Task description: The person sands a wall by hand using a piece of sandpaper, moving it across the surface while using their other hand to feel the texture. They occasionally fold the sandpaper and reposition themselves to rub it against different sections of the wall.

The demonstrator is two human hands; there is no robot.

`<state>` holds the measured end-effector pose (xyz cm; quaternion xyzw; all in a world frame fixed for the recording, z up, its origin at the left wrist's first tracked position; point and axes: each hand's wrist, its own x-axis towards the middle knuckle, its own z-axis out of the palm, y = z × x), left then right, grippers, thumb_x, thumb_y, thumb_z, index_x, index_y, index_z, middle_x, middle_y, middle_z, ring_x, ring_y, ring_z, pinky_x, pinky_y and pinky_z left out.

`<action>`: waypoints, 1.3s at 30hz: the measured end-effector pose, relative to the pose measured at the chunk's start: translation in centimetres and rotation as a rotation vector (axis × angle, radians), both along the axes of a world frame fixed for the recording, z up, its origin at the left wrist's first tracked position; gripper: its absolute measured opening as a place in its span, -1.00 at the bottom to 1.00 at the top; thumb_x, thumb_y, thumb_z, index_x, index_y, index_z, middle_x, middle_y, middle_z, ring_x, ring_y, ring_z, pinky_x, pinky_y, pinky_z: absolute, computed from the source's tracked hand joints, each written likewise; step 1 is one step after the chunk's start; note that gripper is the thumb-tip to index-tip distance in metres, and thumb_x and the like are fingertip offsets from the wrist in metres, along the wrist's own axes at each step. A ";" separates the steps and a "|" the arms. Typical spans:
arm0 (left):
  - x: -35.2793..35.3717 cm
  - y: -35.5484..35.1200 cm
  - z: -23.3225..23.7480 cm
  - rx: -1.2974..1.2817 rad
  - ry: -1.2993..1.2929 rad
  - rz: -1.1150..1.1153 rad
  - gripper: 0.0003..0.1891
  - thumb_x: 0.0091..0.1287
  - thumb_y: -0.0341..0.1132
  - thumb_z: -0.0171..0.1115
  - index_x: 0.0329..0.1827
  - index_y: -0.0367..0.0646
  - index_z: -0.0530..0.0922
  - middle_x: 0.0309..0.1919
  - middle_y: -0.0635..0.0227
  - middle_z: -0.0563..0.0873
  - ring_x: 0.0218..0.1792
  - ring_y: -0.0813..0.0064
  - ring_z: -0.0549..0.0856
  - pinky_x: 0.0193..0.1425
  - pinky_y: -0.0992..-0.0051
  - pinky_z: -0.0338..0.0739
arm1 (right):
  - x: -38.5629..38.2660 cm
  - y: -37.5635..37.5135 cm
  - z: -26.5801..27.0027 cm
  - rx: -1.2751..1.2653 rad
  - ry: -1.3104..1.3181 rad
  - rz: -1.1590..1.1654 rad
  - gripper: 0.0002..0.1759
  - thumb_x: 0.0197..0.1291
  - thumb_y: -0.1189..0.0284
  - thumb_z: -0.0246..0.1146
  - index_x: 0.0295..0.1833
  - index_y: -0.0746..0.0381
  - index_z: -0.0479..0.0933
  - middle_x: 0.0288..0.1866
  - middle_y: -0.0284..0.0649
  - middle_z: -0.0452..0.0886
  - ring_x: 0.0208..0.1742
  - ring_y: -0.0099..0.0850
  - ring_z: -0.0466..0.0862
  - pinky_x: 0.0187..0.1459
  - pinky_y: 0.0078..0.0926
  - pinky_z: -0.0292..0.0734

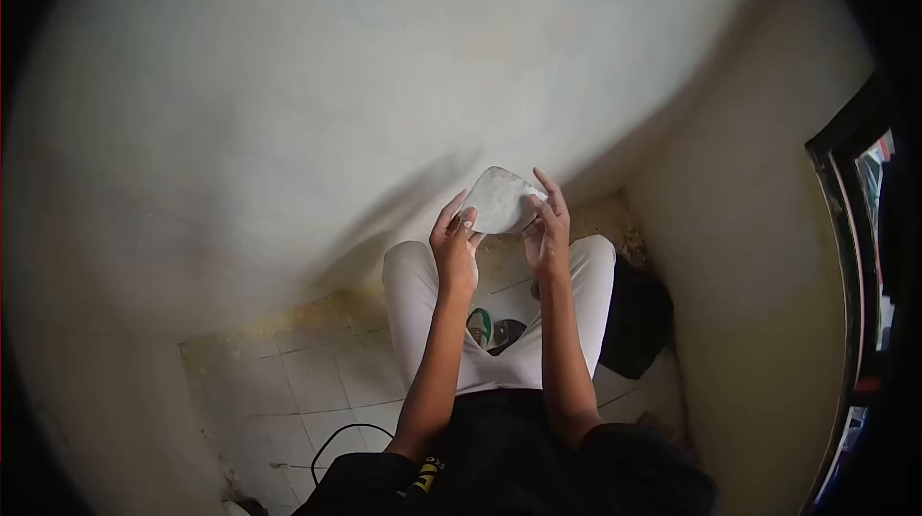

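A pale grey-white, flat piece with rounded corners (501,201) is held up in front of the wall, above my knees. My left hand (456,239) grips its lower left edge, with the thumb on the near face. On its right side my right hand (547,228) holds the edge, thumb on the face and a finger stretched upward beside it. What the piece is made of cannot be made out. The fingers behind it are partly hidden.
A pale wall (288,112) rises close in front, meeting another wall at the right. A dark-framed window (847,228) is at the far right. Dark cloth or a bag (636,319) lies beside my right leg. A black cable (336,431) curves over the tiled floor (317,381).
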<state>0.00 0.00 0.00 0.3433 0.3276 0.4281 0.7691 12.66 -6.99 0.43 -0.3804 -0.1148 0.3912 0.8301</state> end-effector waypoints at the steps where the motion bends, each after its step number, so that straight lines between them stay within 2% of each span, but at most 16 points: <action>1: -0.2 0.1 0.0 -0.023 -0.031 0.019 -0.56 0.38 -0.47 0.22 0.33 -0.06 0.50 0.13 0.30 0.60 0.18 0.44 0.56 0.25 0.16 0.49 | -0.5 0.3 0.5 0.057 0.028 0.055 -0.40 0.20 0.45 0.38 0.35 0.29 0.42 0.02 -0.24 0.65 0.00 -0.47 0.63 0.07 -0.52 0.50; 3: 3.9 -3.3 -0.6 -0.110 -0.158 0.039 -0.59 0.37 -0.49 0.21 0.29 -0.07 0.52 0.09 0.31 0.60 0.16 0.45 0.56 0.19 0.18 0.53 | 3.2 -2.5 1.1 0.047 -0.037 0.115 -0.47 0.18 0.46 0.39 0.27 0.31 0.48 0.03 -0.24 0.65 0.03 -0.43 0.62 0.11 -0.42 0.49; 6: 0.1 -0.2 -0.7 -0.069 -0.024 -0.007 -0.60 0.37 -0.60 0.02 0.25 -0.15 0.52 0.09 0.29 0.60 0.14 0.47 0.57 0.14 0.25 0.59 | -1.6 0.8 -0.9 -0.002 -0.029 0.105 -0.53 0.11 0.48 0.46 0.13 0.33 0.52 0.00 -0.26 0.65 0.03 -0.44 0.61 0.12 -0.42 0.48; 11: 1.5 0.8 0.1 0.000 0.038 -0.073 -0.65 0.41 -0.51 0.12 0.25 -0.17 0.52 0.12 0.25 0.61 0.19 0.42 0.56 0.10 0.28 0.62 | -1.5 1.8 -1.9 -0.073 -0.066 0.058 -0.57 0.27 0.44 0.34 0.20 0.33 0.47 0.12 -0.21 0.61 0.14 -0.40 0.58 0.21 -0.38 0.45; 14: 2.4 1.6 -0.2 0.994 0.670 0.096 -0.59 0.38 -0.43 0.21 0.29 -0.21 0.49 0.24 0.13 0.57 0.31 0.16 0.51 0.36 0.28 0.44 | -1.4 0.9 -2.9 -0.179 -0.238 -0.110 -0.60 0.36 0.45 0.21 0.25 0.38 0.45 0.16 -0.15 0.61 0.17 -0.38 0.56 0.24 -0.41 0.40; 16: 4.4 2.5 2.9 1.144 0.666 0.008 -0.54 0.35 -0.41 0.23 0.33 -0.17 0.48 0.31 0.13 0.51 0.36 0.14 0.46 0.43 0.20 0.34 | 0.0 0.6 -3.5 -0.280 -0.529 -0.249 -0.53 0.44 0.50 0.05 0.41 0.42 0.33 0.34 -0.03 0.53 0.33 -0.29 0.49 0.35 -0.43 0.28; 18: 6.2 3.0 6.9 1.288 0.658 -0.076 -0.49 0.32 -0.40 0.26 0.37 -0.12 0.47 0.38 0.12 0.46 0.42 0.13 0.40 0.51 0.11 0.23 | 1.0 1.4 -3.7 -0.297 -0.551 -0.302 -0.52 0.45 0.51 0.04 0.43 0.42 0.31 0.36 0.00 0.50 0.36 -0.28 0.47 0.37 -0.42 0.26; 20: 8.1 4.4 10.1 1.926 0.914 -0.147 -0.44 0.29 -0.30 0.26 0.41 -0.02 0.45 0.50 0.24 0.33 0.50 0.24 0.29 0.57 0.03 0.09 | 2.5 2.6 -4.0 -0.342 -0.619 -0.364 -0.50 0.45 0.53 0.01 0.46 0.41 0.27 0.42 0.04 0.43 0.43 -0.24 0.41 0.40 -0.41 0.22; 21: 9.2 5.6 10.6 1.932 0.915 -0.147 -0.44 0.29 -0.30 0.26 0.41 -0.02 0.45 0.50 0.24 0.33 0.50 0.24 0.29 0.57 0.03 0.09 | 3.1 3.2 -4.4 -0.366 -0.644 -0.388 -0.49 0.45 0.54 0.00 0.47 0.41 0.24 0.44 0.07 0.40 0.46 -0.23 0.39 0.42 -0.41 0.20; 23: 11.4 8.4 11.1 2.293 1.032 -0.208 -0.39 0.25 -0.25 0.24 0.43 0.04 0.44 0.54 0.32 0.27 0.56 0.37 0.20 0.61 -0.01 -0.07 | 4.2 5.1 -5.3 -0.384 -0.676 -0.407 -0.48 0.45 0.55 -0.02 0.49 0.41 0.22 0.47 0.09 0.37 0.50 -0.21 0.36 0.43 -0.40 0.18; 24: 12.5 9.5 11.3 2.386 1.152 -0.170 -0.44 0.35 -0.19 0.07 0.47 0.12 0.40 0.58 0.47 0.21 0.58 0.50 0.13 0.65 -0.01 -0.17 | 4.7 6.1 -5.6 -0.414 -0.648 -0.416 -0.47 0.45 0.56 -0.02 0.50 0.42 0.20 0.49 0.10 0.34 0.51 -0.20 0.34 0.44 -0.40 0.18; 25: 13.0 10.3 11.4 2.381 1.157 -0.158 -0.44 0.35 -0.19 0.07 0.47 0.12 0.40 0.58 0.47 0.21 0.58 0.50 0.13 0.65 -0.01 -0.17 | 5.2 6.8 -5.8 -0.442 -0.624 -0.427 -0.46 0.45 0.56 -0.03 0.50 0.42 0.18 0.51 0.11 0.30 0.53 -0.20 0.31 0.45 -0.39 0.17; 27: 13.5 11.6 12.1 2.766 1.337 0.074 -0.45 0.36 -0.20 0.04 0.47 0.16 0.40 0.59 0.54 0.19 0.60 0.58 0.07 0.65 -0.01 -0.24 | 5.4 7.4 -5.7 -0.439 -0.640 -0.435 -0.46 0.45 0.57 -0.04 0.51 0.43 0.17 0.52 0.11 0.28 0.54 -0.19 0.29 0.47 -0.38 0.15; 31: 13.2 12.2 14.3 2.791 1.314 0.129 -0.42 0.33 -0.10 0.10 0.47 0.21 0.40 0.59 0.65 0.17 0.60 0.70 0.03 0.62 -0.08 -0.21 | 5.3 9.0 -2.3 -0.389 -0.720 -0.531 -0.45 0.45 0.62 -0.08 0.52 0.45 0.11 0.56 0.11 0.21 0.59 -0.18 0.20 0.52 -0.36 0.08; 35: 11.2 12.0 19.5 2.503 1.334 0.319 -0.44 0.35 -0.01 0.14 0.45 0.32 0.41 0.59 0.64 0.18 0.58 0.66 0.11 0.53 -0.29 -0.21 | 6.4 11.9 6.7 -0.171 -0.972 -0.716 -0.41 0.41 0.69 -0.12 0.54 0.43 0.08 0.61 0.18 0.01 0.65 -0.02 -0.09 0.56 -0.22 -0.06; 39: 8.0 12.6 24.9 2.270 1.279 0.456 -0.44 0.31 -0.01 0.20 0.43 0.43 0.42 0.58 0.61 0.20 0.58 0.60 0.13 0.48 -0.37 -0.15 | 8.8 13.6 15.4 -0.076 -1.229 -0.930 -0.41 0.40 0.72 -0.07 0.53 0.34 0.16 0.60 0.10 0.09 0.63 0.04 -0.01 0.50 -0.17 0.10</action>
